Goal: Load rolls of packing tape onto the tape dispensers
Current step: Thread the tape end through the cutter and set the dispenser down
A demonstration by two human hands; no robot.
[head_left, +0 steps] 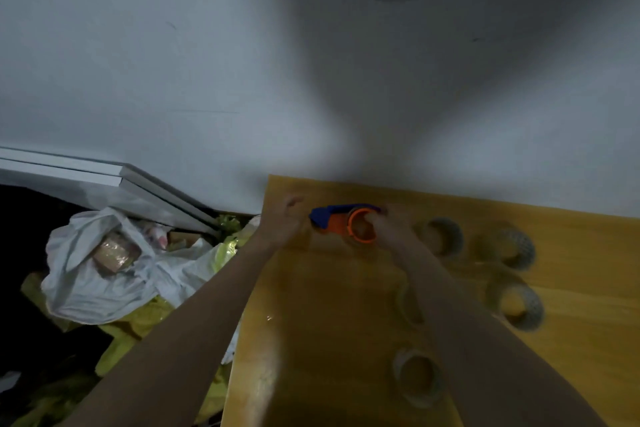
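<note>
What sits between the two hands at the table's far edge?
Head view: the blue and orange plastic tape dispenser lies between left hand and right hand.

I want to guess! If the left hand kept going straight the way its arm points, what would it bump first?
Probably the wall. The left hand sits blurred at the yellow table's far left corner, beside the tape dispenser; depth is unclear.

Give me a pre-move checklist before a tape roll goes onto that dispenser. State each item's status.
1. Dispenser on the wooden table, within reach: ok.
2. Orange hub free of a roll: ok, it looks bare.
3. Left hand steadying the dispenser: cannot tell, blurred.
4. Right hand grip at the hub: cannot tell, blurred.
5. Spare tape rolls nearby on the table: ok, several lie to the right.
</note>
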